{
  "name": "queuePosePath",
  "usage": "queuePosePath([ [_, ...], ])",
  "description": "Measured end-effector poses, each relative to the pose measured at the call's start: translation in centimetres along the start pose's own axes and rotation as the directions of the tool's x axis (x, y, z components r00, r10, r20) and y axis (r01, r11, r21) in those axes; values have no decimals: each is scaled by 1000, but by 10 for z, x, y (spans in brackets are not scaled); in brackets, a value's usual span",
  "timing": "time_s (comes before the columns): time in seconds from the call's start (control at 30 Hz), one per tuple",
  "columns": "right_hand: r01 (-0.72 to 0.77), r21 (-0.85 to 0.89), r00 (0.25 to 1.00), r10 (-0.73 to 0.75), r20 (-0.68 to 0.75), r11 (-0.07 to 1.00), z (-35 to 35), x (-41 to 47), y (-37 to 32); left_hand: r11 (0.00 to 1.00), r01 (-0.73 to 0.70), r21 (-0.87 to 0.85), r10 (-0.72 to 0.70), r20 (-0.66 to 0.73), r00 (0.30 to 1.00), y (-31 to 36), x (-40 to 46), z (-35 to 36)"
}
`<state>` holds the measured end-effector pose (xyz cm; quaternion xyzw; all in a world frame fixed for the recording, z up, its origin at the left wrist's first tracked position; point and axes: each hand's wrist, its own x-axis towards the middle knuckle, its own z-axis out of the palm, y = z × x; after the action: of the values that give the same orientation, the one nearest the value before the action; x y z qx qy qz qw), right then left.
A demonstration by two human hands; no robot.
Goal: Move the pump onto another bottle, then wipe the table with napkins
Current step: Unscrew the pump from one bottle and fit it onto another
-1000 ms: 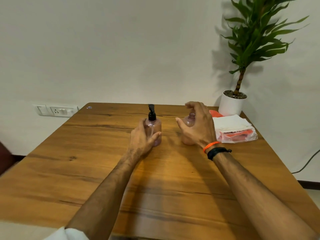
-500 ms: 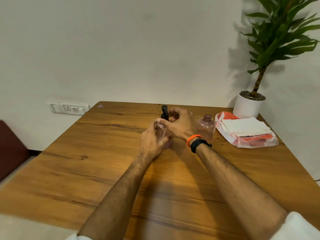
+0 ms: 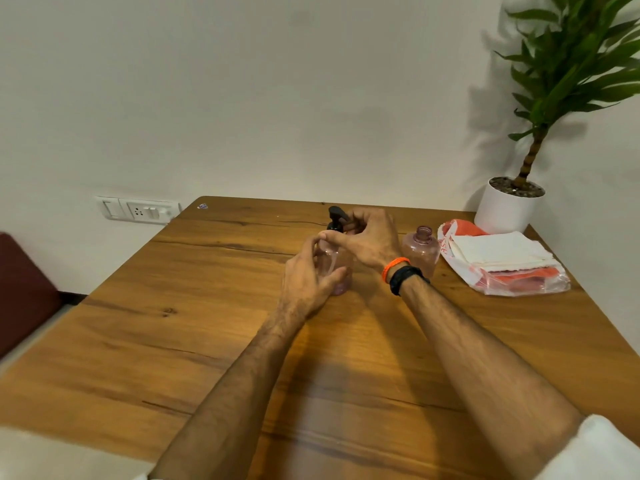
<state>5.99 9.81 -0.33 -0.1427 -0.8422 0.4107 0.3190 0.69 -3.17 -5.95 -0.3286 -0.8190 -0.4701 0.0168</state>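
Left hand (image 3: pixel 306 277) round pump bottle (image 3: pixel 337 268), right hand (image 3: pixel 367 239) on pump (image 3: pixel 336 220) — both grips holding (napkin bag's (image 3: pixel 502 271) red print unreadable)

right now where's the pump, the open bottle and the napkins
pump (image 3: pixel 335 216), head view, on its black head
open bottle (image 3: pixel 421 249), head view, on its pink shoulder
napkins (image 3: pixel 498 249), head view, on the top white sheet

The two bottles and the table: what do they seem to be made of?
Open bottle: likely clear pink plastic, since the table shows through its wall. Pump bottle, gripped by the left hand: looks the same, with a black, probably plastic, pump under the right hand. Table: wood or wood-look veneer, with visible grain, knots and dark cracks, and a low sheen.
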Motion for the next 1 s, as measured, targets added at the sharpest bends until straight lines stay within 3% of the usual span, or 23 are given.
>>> queuePosePath([
  [0.23, -26, 96, 973, 3, 232, 995, -10, 4, 0, 999, 10, -30, -9, 16, 1000, 0, 0, -1],
  [0.43, -106, 107, 990, 95, 101, 989, -2, 3, 1, 999, 10, -49, -11, -32, 999, -4, -3, 4],
  [0.8, -29, 65, 977, 15, 212, 997, -11, 4, -1, 963, 156, -220, -155, 23, 988, -18, -8, 13],
  [1.0, -25, -18, 986, 28, 166, 1000, -7, 4, -1, 962, 157, -224, -152, 39, 988, -23, -8, 12],
])
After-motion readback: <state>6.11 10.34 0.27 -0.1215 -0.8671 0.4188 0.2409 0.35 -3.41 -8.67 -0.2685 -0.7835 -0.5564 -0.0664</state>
